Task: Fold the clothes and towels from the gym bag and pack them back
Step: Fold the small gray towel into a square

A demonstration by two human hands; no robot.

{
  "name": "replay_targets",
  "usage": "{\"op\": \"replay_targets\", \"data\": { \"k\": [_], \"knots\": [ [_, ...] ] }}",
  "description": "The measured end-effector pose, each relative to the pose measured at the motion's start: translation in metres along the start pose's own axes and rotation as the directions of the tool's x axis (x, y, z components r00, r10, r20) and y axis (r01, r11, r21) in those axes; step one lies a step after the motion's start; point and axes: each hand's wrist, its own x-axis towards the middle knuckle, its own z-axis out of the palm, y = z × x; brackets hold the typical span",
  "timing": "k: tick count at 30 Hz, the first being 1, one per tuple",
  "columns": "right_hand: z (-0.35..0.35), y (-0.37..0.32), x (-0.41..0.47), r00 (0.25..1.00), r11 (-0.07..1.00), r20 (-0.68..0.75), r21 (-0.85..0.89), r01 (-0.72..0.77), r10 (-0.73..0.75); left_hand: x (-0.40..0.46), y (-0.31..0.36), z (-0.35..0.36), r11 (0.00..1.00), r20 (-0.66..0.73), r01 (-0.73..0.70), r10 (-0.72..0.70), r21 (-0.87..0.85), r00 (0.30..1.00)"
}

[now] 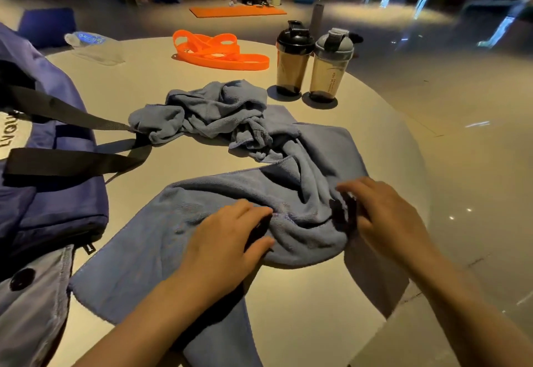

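A large blue-grey towel [161, 239] lies rumpled across the near half of the round table [314, 306], one end hanging over the right edge. My left hand [227, 239] rests on its middle with fingers bent into a fold. My right hand [380, 216] pinches a bunched ridge of the same towel. A second crumpled blue-grey cloth [207, 112] lies behind it. The purple gym bag [54, 193] with black straps sits at the left, its zip open, and a pale grey garment [31, 309] lies at its near end.
Two dark shaker bottles [294, 60] [330, 66] stand at the back right of the table. Orange resistance bands [219, 52] and a clear plastic pouch [92, 46] lie at the far side. A person stands far back by an orange mat [236, 11].
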Motion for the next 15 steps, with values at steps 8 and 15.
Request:
{"op": "replay_targets", "data": {
  "k": [8,15],
  "knots": [
    [0.016,0.081,0.064,0.994,0.982,0.067,-0.171,-0.078,0.09,0.012,0.004,0.014,0.999,-0.108,0.006,-0.001,0.046,0.994],
    [-0.059,0.062,0.086,0.961,0.881,-0.17,0.458,-0.117,0.217,0.032,0.0,-0.046,0.935,-0.336,0.083,-0.206,-0.346,0.919]
  ]
}}
